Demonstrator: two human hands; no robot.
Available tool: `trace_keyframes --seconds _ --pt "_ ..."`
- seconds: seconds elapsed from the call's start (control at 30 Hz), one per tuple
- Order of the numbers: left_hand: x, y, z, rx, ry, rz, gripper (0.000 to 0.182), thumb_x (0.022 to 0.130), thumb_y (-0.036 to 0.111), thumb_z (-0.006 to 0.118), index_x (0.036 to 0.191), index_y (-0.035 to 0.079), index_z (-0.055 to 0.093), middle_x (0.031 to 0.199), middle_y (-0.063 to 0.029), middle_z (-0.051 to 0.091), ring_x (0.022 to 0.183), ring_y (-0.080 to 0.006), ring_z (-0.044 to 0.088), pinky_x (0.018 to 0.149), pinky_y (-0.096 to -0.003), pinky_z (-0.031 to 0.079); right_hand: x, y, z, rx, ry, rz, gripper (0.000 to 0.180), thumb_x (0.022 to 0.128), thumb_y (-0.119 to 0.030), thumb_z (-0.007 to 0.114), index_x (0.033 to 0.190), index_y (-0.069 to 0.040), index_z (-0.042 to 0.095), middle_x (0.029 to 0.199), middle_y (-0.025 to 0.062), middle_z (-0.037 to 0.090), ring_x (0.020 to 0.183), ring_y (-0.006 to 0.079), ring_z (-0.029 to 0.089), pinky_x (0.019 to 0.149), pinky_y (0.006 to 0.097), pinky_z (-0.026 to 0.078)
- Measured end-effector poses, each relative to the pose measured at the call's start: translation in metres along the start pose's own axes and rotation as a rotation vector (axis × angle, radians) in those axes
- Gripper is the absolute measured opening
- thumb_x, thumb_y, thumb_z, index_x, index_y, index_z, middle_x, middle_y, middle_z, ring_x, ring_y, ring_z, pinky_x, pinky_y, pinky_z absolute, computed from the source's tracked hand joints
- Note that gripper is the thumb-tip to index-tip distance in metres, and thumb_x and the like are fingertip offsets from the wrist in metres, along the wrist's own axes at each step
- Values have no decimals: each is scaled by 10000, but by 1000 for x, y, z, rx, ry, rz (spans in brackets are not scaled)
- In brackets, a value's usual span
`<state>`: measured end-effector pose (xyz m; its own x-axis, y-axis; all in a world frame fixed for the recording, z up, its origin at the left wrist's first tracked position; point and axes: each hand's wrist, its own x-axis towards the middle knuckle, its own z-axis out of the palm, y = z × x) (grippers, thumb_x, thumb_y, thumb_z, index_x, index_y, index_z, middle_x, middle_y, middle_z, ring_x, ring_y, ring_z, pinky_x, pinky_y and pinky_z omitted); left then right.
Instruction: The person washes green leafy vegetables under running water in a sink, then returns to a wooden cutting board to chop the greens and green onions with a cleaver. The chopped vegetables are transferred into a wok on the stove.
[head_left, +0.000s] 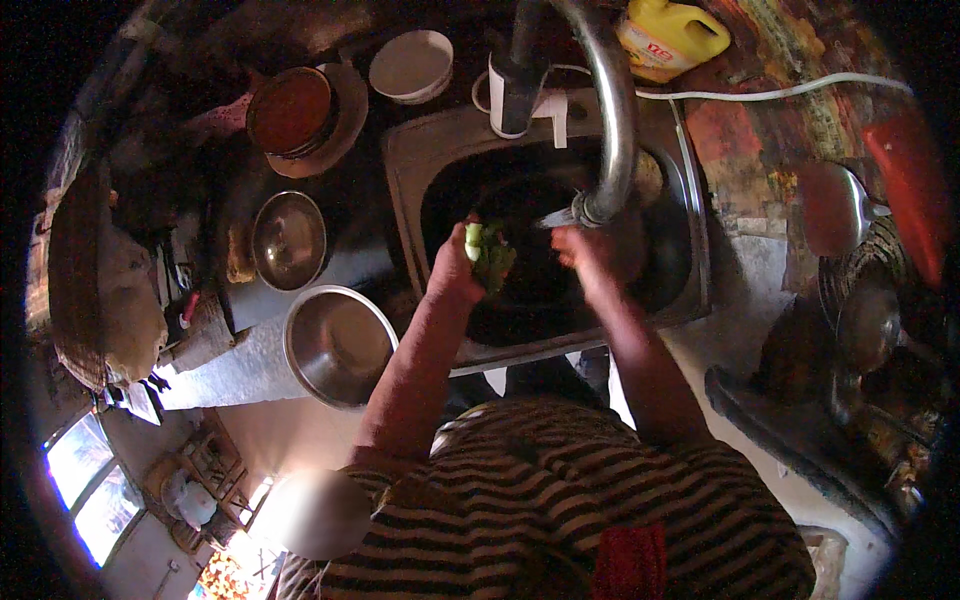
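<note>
My left hand (456, 264) is closed around a small bunch of leafy greens (491, 255) with pale stems, over the dark basin of the kitchen sink (431, 169). Water runs from the curved metal faucet (616, 112), whose outlet lies just above my right hand (574, 249). The fingers of that hand are curled and somewhat blurred beside the stream; whether they hold anything cannot be made out. The bottom of the basin is too dark to read.
Left of the sink are a large metal bowl (341, 346), a smaller metal bowl (289, 240), a white bowl (412, 66) and a reddish-brown round container (291, 111). A yellow jug (671, 37) stands behind; a white hose (780, 91) crosses at right.
</note>
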<state>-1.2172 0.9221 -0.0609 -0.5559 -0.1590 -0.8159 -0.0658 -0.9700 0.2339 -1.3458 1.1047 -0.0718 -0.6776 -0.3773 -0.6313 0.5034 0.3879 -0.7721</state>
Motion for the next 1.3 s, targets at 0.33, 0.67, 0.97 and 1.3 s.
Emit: trace_keyframes --seconds 0.33,0.67,0.97,1.3 --pt "-26 14 11 -70 -374 -95 428 978 494 581 1124 106 688 951 -83 730 820 -311 679 583 -453 543 77 -127 15 6 -33 -408 526 948 -603 652 894 -80 643 627 -20 576 471 60 434 435 232 324" --pt "-17 -9 -7 -77 -371 22 384 1000 415 523 1176 107 670 1062 -120 718 987 -353 692 814 -554 593 21 -77 7 84 -25 -374 613 1054 -612 395 1058 -74 688 1027 56 705 953 201 649 858 382 503" --pt "37 -50 -43 -153 -350 -110 437 1050 381 370 1300 113 607 1288 -120 647 1204 -319 606 1027 -484 498 -48 -15 89 -652 210 -906 324 937 -261 628 1175 -52 696 1122 147 699 1071 355 646 992 472 476" --pt "-15 -40 1 -208 -397 -27 512 1006 440 533 1451 188 552 1474 -119 537 1385 -284 463 1120 -505 402 -51 -18 91 -984 411 -953 285 949 -292 592 1154 -133 709 1400 145 562 1323 422 476 1062 615 382"
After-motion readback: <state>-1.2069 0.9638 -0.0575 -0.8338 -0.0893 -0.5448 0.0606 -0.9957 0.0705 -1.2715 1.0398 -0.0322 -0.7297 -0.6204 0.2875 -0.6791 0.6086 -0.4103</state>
